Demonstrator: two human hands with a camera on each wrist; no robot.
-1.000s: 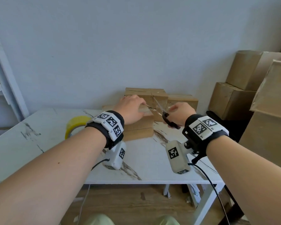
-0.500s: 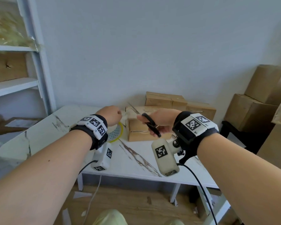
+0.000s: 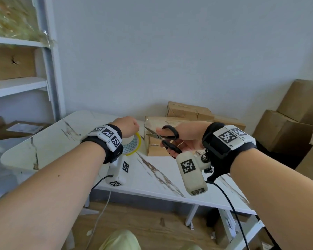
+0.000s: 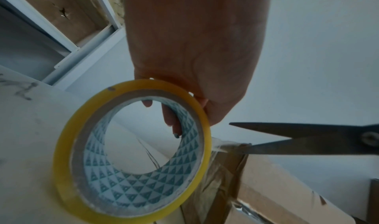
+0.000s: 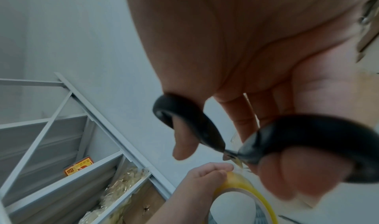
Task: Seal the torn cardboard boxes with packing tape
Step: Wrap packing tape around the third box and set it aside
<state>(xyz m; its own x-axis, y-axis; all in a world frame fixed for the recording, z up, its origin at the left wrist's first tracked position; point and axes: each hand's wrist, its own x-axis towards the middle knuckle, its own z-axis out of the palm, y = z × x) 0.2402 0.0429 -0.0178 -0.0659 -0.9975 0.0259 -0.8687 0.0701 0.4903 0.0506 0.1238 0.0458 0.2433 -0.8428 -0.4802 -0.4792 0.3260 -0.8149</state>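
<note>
My left hand (image 3: 126, 126) grips a yellow-edged roll of clear packing tape (image 3: 134, 146) upright over the white table (image 3: 47, 141), fingers curled through its core (image 4: 172, 122). A strip of clear tape (image 4: 223, 146) runs from the roll (image 4: 131, 149) to the near cardboard box (image 3: 153, 121). My right hand (image 3: 188, 136) holds black-handled scissors (image 3: 163, 138), thumb and fingers through the loops (image 5: 184, 120). The blades (image 4: 303, 138) stand apart, their lower tip at the tape strip just right of the roll. The roll also shows in the right wrist view (image 5: 242, 188).
More cardboard boxes (image 3: 188, 110) are stacked at the table's back against the wall. Large boxes (image 3: 287, 127) stand on the right beside the table. A white shelf unit (image 3: 43, 69) with a torn box stands at the left. Wooden floor lies below the table's front edge.
My left hand left the box top, moved left and now holds the tape roll. My right hand brought the scissors leftward to the tape strip. My head turned left.
</note>
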